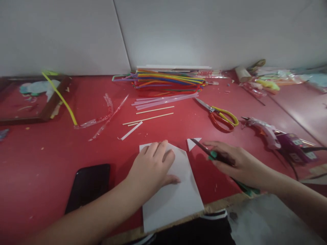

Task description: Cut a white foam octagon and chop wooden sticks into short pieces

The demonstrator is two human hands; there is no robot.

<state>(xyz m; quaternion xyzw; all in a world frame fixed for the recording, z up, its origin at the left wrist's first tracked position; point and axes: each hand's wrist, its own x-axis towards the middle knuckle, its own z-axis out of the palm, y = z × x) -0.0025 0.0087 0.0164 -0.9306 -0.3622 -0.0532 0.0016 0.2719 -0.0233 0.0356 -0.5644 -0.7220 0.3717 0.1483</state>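
Note:
My left hand (153, 166) lies flat, fingers stretched, pressing down a white sheet (176, 200) at the near edge of the red table (51, 160). The sheet's top right corner is cut off at a slant. My right hand (235, 163) is closed round green-handled scissors (208, 152), their dark blades pointing left toward a small white triangular offcut (191, 143) lying just right of the sheet.
A black phone (88, 187) lies left of my left arm. Farther back are orange-and-yellow scissors (221, 115), a glue gun (270, 134), a pile of coloured straws (168, 81), thin sticks (153, 114), plastic wrappers (104, 114) and a framed tray (33, 98) at the left.

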